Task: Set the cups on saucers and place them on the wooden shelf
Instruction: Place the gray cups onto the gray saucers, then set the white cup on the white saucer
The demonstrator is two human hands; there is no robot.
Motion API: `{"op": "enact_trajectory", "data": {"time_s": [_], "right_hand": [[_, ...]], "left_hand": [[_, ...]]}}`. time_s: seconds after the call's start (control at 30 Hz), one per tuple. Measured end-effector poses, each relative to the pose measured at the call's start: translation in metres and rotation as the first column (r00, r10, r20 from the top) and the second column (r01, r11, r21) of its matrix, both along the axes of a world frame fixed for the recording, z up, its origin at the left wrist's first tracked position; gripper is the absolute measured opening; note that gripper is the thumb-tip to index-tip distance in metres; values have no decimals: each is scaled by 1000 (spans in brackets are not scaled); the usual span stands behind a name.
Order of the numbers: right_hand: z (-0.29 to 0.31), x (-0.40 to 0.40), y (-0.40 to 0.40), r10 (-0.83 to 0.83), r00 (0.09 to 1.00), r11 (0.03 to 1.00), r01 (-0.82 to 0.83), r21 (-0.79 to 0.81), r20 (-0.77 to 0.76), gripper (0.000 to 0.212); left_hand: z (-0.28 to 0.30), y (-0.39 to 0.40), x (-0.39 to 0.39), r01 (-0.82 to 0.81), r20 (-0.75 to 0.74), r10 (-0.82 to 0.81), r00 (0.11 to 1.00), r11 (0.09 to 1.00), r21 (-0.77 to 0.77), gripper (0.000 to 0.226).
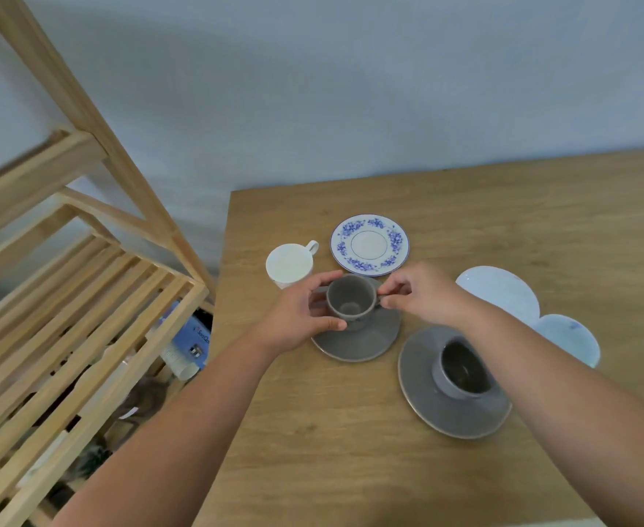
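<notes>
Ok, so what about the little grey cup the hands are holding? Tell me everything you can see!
The little grey cup is small, round and matte, like stoneware, and empty inside. It stands upright on a matching grey saucer on the wooden table. The left hand curls around its left side, and the right hand pinches its right side, where the handle seems to be, mostly hidden by the fingers. A white cup stands just behind it to the left.

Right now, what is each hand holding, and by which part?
Both hold the grey cup over its grey saucer: left hand around the body, right hand pinching the handle.
</notes>
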State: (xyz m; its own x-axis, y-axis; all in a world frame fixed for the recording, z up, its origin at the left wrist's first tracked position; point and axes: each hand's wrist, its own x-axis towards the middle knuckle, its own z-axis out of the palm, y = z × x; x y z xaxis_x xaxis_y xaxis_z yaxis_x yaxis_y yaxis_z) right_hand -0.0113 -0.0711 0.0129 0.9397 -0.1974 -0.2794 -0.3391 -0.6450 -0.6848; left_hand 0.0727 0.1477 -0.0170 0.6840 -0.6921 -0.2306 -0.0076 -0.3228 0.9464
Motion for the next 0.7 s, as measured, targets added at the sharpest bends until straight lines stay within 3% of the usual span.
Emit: {"op": "enact_trajectory", "data": {"time_s": [0.17, 0.27, 0.37, 0.43, 0.5, 0.57, 0.7], "right_hand": [[-3, -1, -5, 12, 1000, 1000, -12, 25, -11, 23], [-1, 2, -8, 36, 999, 996, -37, 84, 15, 42], [6, 17, -9, -35, 994, 993, 23, 115, 103, 45], [9, 39, -5, -58, 988, 994, 44, 100, 141, 42], [9, 65, 4, -51, 989, 996, 40, 81, 138, 38], [8, 88, 17, 21, 996, 999, -24, 41, 87, 37], [-3, 119, 38, 165, 986, 985, -166, -44, -14, 43]], "left_hand": [[-1, 2, -3, 12, 50, -12, 999, 1000, 1, 83], [6, 10, -3, -3, 232, -13, 973, 998, 66, 86], [11, 28, 3, -235, 442, 194, 876, 971, 38, 75], [7, 38, 11, -433, 524, 350, 776, 900, 42, 74], [0, 40, 19, -527, 478, 421, 771, 843, 108, 89], [-6, 34, 24, -510, 328, 447, 833, 849, 137, 104], [-22, 24, 37, -494, 147, 482, 864, 867, 59, 97]]}}
